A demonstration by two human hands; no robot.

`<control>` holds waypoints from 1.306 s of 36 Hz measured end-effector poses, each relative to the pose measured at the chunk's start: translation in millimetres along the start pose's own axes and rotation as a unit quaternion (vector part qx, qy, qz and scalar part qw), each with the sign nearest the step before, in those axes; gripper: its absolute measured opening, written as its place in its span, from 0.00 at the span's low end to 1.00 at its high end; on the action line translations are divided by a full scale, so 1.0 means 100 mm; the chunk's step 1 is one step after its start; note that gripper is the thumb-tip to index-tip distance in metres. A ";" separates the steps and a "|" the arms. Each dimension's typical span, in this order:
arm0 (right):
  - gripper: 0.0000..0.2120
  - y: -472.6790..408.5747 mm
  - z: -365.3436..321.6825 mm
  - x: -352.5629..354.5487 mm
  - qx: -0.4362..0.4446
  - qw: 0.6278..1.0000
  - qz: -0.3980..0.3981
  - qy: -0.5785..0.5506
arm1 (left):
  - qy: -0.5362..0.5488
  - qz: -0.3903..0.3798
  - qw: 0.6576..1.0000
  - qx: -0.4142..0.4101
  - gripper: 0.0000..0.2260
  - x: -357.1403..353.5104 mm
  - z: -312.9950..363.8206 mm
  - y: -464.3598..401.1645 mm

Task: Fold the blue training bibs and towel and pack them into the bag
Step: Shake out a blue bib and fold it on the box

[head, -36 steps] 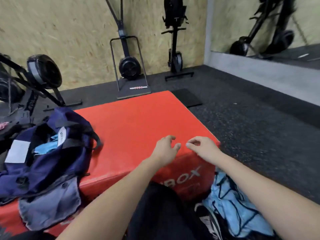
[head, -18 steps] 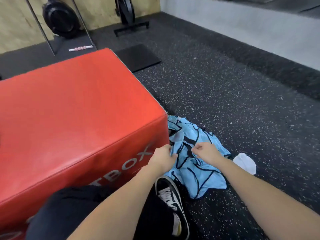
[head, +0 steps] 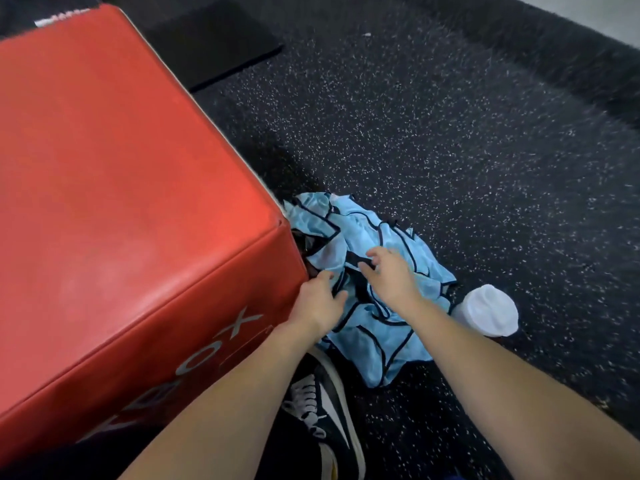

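Observation:
A crumpled heap of light blue training bibs (head: 367,344) with black trim lies on the dark speckled floor, against the right side of a red padded box (head: 121,188). My left hand (head: 320,303) is over the heap's left edge by the box corner, fingers spread and touching the cloth. My right hand (head: 388,273) is over the middle of the heap, fingers spread and relaxed, holding nothing. A white rolled towel (head: 488,311) lies on the floor just right of the bibs. The bag is out of view.
My black and white shoe (head: 325,417) rests on the floor beneath my left forearm, touching the bibs' near edge. A black mat (head: 214,43) lies beyond the box. Speckled rubber floor (head: 467,150) spreads to the right and far side.
The view has swung down and right from the box top and bag to the floor. Both hands dropped onto the bib heap, and their fingers have spread from curled to open.

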State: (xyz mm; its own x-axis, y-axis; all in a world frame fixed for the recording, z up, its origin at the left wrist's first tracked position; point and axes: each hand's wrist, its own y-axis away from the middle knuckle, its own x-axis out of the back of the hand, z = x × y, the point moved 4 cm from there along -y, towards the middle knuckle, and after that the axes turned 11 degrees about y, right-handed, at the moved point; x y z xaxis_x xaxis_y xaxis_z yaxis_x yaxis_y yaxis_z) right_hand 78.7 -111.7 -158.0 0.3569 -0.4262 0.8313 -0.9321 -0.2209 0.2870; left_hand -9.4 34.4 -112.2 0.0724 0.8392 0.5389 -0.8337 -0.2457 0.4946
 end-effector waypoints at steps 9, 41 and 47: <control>0.20 -0.34 -0.37 -0.17 0.002 1.000 -0.031 0.002 | 0.003 -0.002 1.000 -0.021 0.24 -0.08 -0.07 -0.04; 0.04 1.83 -2.33 3.72 0.284 0.925 0.187 -0.172 | 0.154 0.188 0.933 -0.267 0.22 1.97 2.18 2.30; 0.05 2.36 -3.00 4.37 0.347 0.879 0.210 -0.250 | 0.193 0.189 0.904 -0.332 0.26 2.52 2.65 2.93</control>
State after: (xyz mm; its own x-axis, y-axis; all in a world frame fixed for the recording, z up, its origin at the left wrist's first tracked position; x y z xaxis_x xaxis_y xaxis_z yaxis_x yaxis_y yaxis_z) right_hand -3.5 -87.0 415.7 0.1347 -0.8923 0.4309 -0.7882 -0.3600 -0.4991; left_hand -90.3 45.6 349.2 -0.3762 0.8942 0.2426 -0.9129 -0.3130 -0.2619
